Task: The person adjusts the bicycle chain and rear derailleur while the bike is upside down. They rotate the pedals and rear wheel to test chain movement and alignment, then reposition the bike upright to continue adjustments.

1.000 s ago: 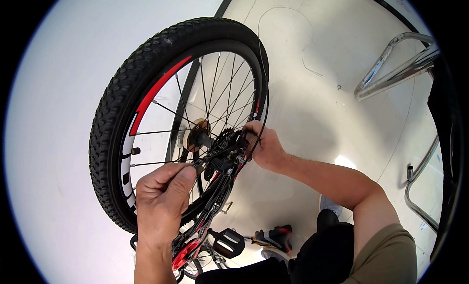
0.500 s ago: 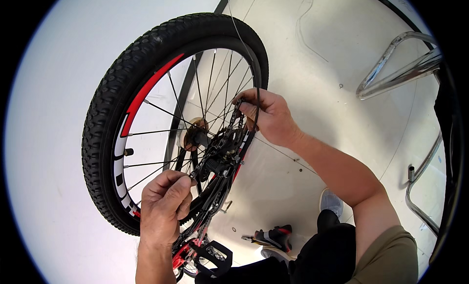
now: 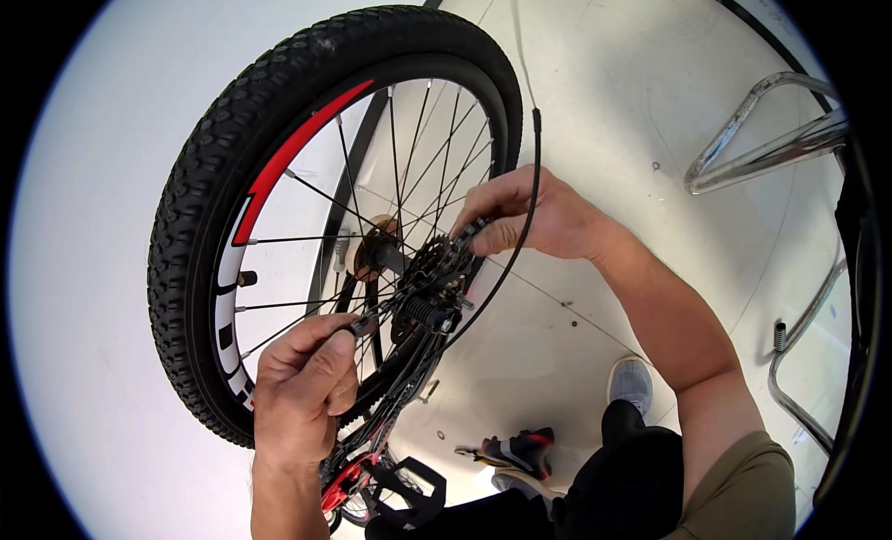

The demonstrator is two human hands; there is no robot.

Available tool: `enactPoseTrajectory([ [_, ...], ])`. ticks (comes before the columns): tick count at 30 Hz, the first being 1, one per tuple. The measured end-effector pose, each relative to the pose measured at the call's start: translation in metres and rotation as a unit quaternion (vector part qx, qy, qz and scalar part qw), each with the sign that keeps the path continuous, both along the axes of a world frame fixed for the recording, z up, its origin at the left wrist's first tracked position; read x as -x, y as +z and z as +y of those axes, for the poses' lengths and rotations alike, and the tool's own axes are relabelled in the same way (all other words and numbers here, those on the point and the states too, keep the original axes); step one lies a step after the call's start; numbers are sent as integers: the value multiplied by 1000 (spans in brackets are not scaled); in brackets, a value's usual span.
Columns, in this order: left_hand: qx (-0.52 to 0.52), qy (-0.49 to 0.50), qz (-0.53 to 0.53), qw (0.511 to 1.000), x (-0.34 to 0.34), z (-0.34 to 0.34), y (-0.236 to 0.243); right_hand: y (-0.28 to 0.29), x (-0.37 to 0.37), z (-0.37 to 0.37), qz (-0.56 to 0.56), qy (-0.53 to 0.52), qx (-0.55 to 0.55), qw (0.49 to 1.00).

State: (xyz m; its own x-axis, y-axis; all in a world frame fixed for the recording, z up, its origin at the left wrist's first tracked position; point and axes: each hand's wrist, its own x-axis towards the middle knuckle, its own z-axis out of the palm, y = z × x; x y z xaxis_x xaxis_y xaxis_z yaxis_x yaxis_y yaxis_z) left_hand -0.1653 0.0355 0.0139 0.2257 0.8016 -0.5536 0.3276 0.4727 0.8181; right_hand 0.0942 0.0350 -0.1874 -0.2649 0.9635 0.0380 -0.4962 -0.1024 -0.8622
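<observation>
A bicycle rear wheel (image 3: 332,46) with a black knobbly tyre and red-and-white rim stands before me, its hub at the middle. My right hand (image 3: 544,215) pinches the bicycle chain (image 3: 477,230) just above the rear sprockets (image 3: 432,255). Lower left, beside the spokes, my left hand (image 3: 302,387) has thumb and finger closed on a short dark length that looks like chain, partly hidden by the fingertips. Between the hands sits the rear derailleur (image 3: 423,309) with its black spring. A black cable housing (image 3: 536,159) curves past my right hand, a thin wire coming from its upper end.
A black pedal (image 3: 409,493) and red frame parts lie below the wheel. On the floor are a black-and-red bicycle saddle (image 3: 525,452), an Allen key (image 3: 429,391) and small rings. A chrome tubular chair leg (image 3: 762,140) stands at right. A white wall (image 3: 93,261) borders the left.
My right hand has moved a little right, with the chain still pinched. The cable housing has swung right, away from the rim. My left hand has shifted slightly up and left.
</observation>
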Motion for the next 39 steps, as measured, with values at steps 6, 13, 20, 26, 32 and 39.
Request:
enactPoseTrajectory([
  [6, -18, 2, -51, 999, 1, -8, -3, 12, -3, -3, -122, -9, -65, 990],
  [13, -64, -29, -35, 997, -6, -13, -12, 20, 3, -8, -18, -48, -23, 998],
  [20, -160, -54, 54, 984, -3, -17, -30, 11, -3, -8, 82, -6, -23, 996],
  [26, -174, -53, 63, 981, 0, -17, -27, 29, -2, -7, -20, -21, -7, 1000],
  [32, -135, -54, 48, 988, -3, -18, -14, 37, 4, -9, -209, -44, -94, 972],
  [39, -157, -55, 46, 985, 2, -31, -24, 39, 14, -4, -183, -75, -128, 972],
])
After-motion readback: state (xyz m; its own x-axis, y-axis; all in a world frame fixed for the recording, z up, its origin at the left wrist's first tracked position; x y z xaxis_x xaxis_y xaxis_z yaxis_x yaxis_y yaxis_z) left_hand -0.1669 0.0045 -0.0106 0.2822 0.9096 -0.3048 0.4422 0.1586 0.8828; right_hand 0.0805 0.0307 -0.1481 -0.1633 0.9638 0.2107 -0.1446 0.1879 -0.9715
